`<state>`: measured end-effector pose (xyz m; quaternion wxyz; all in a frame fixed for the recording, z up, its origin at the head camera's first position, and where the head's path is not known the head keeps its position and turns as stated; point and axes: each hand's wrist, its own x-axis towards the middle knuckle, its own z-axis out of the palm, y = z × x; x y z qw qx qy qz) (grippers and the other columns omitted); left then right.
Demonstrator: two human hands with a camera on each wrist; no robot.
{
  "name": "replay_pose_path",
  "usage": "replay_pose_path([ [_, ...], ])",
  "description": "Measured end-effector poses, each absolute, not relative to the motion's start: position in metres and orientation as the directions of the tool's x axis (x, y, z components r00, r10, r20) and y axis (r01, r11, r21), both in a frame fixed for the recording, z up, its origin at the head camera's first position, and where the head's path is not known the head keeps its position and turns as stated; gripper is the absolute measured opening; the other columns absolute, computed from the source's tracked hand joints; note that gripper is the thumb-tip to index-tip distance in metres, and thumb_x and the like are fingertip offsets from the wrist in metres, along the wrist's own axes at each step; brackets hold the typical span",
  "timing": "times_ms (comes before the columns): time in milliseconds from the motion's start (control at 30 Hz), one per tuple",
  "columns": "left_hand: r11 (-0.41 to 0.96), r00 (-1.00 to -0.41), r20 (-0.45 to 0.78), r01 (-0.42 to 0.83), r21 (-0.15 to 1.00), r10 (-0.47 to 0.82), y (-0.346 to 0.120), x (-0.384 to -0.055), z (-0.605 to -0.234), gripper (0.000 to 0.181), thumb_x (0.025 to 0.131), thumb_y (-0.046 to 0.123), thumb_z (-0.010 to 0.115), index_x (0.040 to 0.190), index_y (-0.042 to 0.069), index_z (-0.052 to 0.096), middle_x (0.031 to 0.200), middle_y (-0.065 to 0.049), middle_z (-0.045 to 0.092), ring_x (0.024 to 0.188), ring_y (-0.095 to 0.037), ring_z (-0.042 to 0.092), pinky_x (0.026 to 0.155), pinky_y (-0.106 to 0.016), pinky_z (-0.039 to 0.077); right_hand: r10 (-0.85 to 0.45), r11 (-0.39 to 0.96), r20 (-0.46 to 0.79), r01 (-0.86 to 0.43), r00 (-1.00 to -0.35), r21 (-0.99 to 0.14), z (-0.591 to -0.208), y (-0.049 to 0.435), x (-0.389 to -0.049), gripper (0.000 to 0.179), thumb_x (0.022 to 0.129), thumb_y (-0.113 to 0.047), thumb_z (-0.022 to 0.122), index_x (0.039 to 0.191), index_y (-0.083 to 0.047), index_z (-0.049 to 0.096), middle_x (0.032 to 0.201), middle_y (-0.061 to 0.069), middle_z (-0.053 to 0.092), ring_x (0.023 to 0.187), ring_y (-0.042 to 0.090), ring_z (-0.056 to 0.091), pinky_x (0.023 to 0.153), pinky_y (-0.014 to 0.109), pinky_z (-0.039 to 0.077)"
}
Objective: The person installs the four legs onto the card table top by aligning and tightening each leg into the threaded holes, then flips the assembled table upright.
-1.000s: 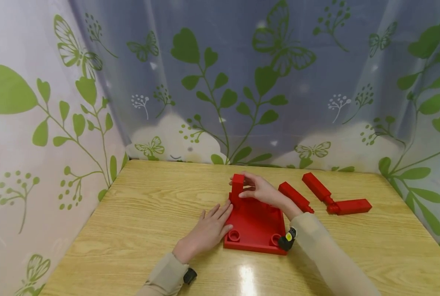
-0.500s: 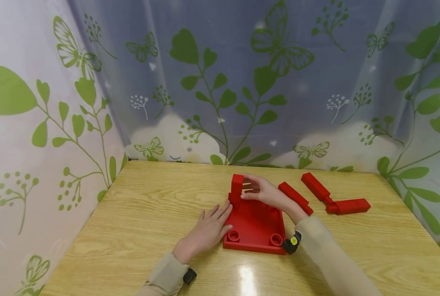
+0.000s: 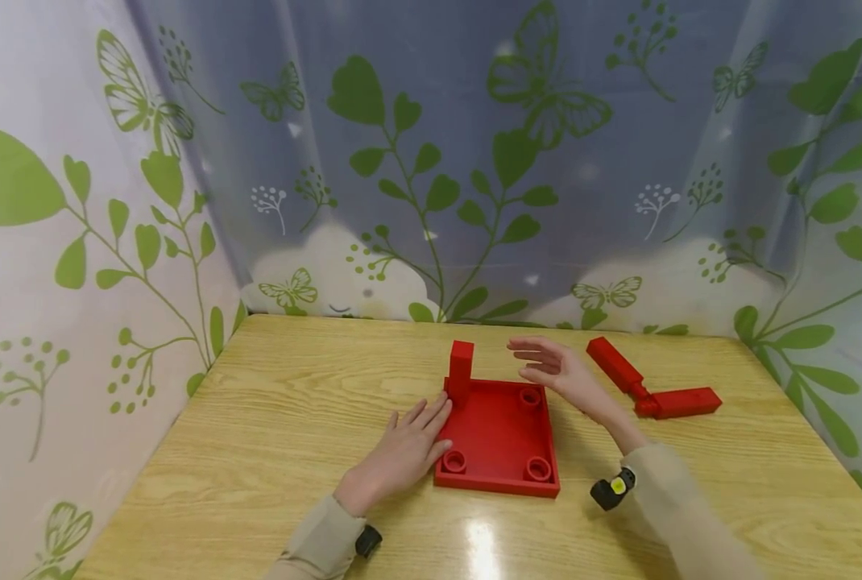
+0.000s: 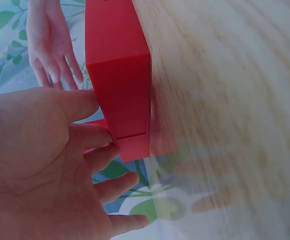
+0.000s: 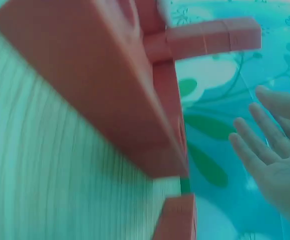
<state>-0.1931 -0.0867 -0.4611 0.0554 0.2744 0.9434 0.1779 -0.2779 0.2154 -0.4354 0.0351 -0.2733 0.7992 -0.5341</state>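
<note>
Hanging at the far left is a pale cloth [image 3: 18,298] printed with green leaves and butterflies, and the wood-grained table [image 3: 308,387] begins beside it. From where I stand, the person's left hand [image 3: 400,457] comes next, below a beige sleeve [image 3: 324,532] with a small black camera [image 3: 368,540] at the wrist. Its fingers are extended and a little spread, curled round nothing; the thumb and forefinger touch the left side of a shallow red tray [image 3: 499,435], which lies flat on the table. One square red post [image 3: 461,366] stands upright in the tray's far left corner. The other corners show round sockets: one near left [image 3: 454,461], one far right [image 3: 529,397] and one near right [image 3: 537,469].

Past the tray, the right hand [image 3: 565,377] is raised over the table, near the far right corner and well apart from the post. Its fingers are loosely bent, with a wide gap to the thumb, and it has hold of nothing. Farthest right lie two loose red pieces, one slanting [image 3: 615,365] and one nearly crosswise [image 3: 685,403]; their narrow ends come together, though whether they touch I can't tell.
</note>
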Motion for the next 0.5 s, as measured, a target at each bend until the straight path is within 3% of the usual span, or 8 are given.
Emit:
replay_pose_path([
  [200,0.780,-0.841,0.000,0.501,0.374,0.540,-0.086,-0.193,-0.461,0.061,0.109,0.035,0.046,0.160,0.006,0.029,0.167,-0.009,0.024,0.151,-0.040,0.025,0.114,-0.070,0.023,-0.390,0.488,0.254,-0.433,-0.885,-0.758,-0.433,0.241,-0.272,0.052,0.094,-0.005,0.072,0.143,-0.005,0.056,0.140,0.018,0.060,0.124,0.041,0.059,0.101,0.056,0.048],
  [500,0.778,-0.842,0.013,0.504,0.375,0.539,-0.085,-0.193,-0.461,0.060,0.109,0.033,0.046,0.160,0.005,0.030,0.167,-0.010,0.025,0.151,-0.041,0.026,0.114,-0.070,0.024,-0.305,0.682,0.234,-0.384,-0.923,-0.622,-0.446,0.265,-0.276,0.053,0.089,0.000,0.074,0.140,0.001,0.057,0.137,0.025,0.060,0.123,0.046,0.058,0.101,0.059,0.047],
])
